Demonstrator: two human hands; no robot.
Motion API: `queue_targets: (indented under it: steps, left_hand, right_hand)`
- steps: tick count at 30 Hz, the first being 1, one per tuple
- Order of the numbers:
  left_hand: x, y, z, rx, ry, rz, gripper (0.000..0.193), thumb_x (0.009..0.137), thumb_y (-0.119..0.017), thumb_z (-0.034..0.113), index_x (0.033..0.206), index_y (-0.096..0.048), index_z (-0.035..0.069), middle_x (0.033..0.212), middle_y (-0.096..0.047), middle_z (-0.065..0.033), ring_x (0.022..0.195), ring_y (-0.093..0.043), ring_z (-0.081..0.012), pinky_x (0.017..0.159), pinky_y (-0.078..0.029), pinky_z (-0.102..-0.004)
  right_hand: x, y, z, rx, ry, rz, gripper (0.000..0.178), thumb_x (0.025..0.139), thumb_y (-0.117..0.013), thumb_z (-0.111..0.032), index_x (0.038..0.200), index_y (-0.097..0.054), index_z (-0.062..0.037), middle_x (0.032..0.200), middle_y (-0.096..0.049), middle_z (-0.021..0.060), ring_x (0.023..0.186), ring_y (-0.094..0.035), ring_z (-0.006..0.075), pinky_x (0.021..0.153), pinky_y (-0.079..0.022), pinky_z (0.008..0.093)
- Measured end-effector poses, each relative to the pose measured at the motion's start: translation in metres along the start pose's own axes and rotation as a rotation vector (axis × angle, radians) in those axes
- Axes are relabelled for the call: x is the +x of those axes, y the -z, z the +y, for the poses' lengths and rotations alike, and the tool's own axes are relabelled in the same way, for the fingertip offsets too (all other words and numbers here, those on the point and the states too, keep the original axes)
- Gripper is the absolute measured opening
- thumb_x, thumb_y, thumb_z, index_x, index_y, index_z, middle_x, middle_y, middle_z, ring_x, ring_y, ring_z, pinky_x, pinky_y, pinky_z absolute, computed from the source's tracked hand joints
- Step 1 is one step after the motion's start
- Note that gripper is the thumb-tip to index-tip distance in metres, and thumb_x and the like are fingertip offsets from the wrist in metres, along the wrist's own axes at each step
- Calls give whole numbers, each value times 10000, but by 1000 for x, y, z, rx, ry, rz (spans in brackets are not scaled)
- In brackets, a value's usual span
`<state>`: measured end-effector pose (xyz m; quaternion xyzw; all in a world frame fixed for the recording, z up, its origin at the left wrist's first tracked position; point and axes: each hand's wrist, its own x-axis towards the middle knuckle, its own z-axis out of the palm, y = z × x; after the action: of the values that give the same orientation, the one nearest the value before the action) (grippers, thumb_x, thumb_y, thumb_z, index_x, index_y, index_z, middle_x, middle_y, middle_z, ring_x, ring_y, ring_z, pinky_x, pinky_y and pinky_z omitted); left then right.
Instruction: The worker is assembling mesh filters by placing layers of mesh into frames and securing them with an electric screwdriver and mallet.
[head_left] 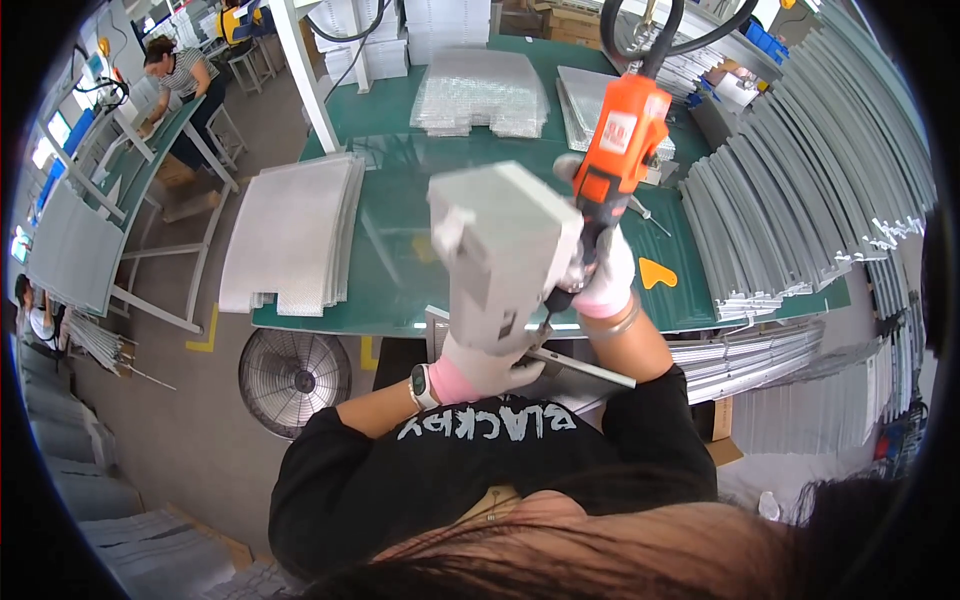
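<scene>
My right hand [608, 278], in a white and pink glove, is wrapped round the lower part of an orange and black power screwdriver [612, 145]. Its cable runs up overhead, and its dark tip angles down beside a grey-white box-shaped housing [505, 255]. That housing is slightly blurred and stands tall before my body. Low on its near side, my gloved left hand [490, 368] grips it with curled fingers, partly hidden. Just right of that hand a metal strip [580, 366] lies at the table's front edge.
On the green table [390, 235] rest stacks of wrapped panels [290, 235], a small screwdriver [648, 215] and a yellow-orange flat piece [657, 273]. Long metal profiles [800, 200] crowd the right. A floor fan [295, 382] stands left, and a person [185, 85] works at another bench.
</scene>
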<state>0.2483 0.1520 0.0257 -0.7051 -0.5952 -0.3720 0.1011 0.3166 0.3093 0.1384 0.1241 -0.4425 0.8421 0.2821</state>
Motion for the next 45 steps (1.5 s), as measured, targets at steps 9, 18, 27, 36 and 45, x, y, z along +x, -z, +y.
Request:
queue_targets:
  steps: [9, 18, 27, 36, 45]
  left_hand:
    - [46, 28, -50, 174, 202, -108, 299, 762, -692, 354, 655, -598, 91, 640, -599, -95, 627, -599, -300, 625, -435, -434]
    - [94, -13, -250, 326, 463, -89, 350, 875, -604, 412, 966, -690, 86, 919, -677, -111, 910, -644, -312, 844, -466, -455]
    - [24, -8, -239, 150, 252, -140, 326, 859, -622, 210, 1150, -651, 67, 1091, -658, -138, 1031, -608, -352, 926, -459, -467]
    - [-88, 69, -123, 68, 72, -403, 399, 740, -582, -27, 1116, -650, 88, 1177, -613, -111, 1163, -536, -319, 950, -455, -447]
    - [-100, 43, -91, 232, -53, -326, 351, 760, -594, 108, 1105, -648, 155, 1164, -624, -69, 1130, -568, -284, 1005, -431, -484]
  right_hand:
    - [89, 6, -117, -1008, 461, 233, 449, 955, -600, -207, 1350, -475, -35, 994, -633, 62, 793, -581, 112, 707, -459, 229]
    - [110, 30, -192, -1786, 745, 149, 919, 872, -562, -82, 1510, 76, 94, 1474, -259, 410, 1303, -420, 471, 1102, -346, 469]
    - [53, 18, -185, -2152, 824, 325, 575, 966, -626, -222, 1438, -411, 26, 1320, -563, 191, 1194, -569, 267, 1043, -416, 362]
    - [-112, 109, -42, -2165, 245, 87, 371, 787, -683, -39, 1153, -630, -9, 1133, -627, 158, 1082, -584, 342, 967, -442, 446]
    - [-154, 171, 32, -2145, -11, 444, 434, 783, -698, -104, 1194, -602, -4, 1274, -556, 220, 1208, -500, 419, 1056, -376, 507]
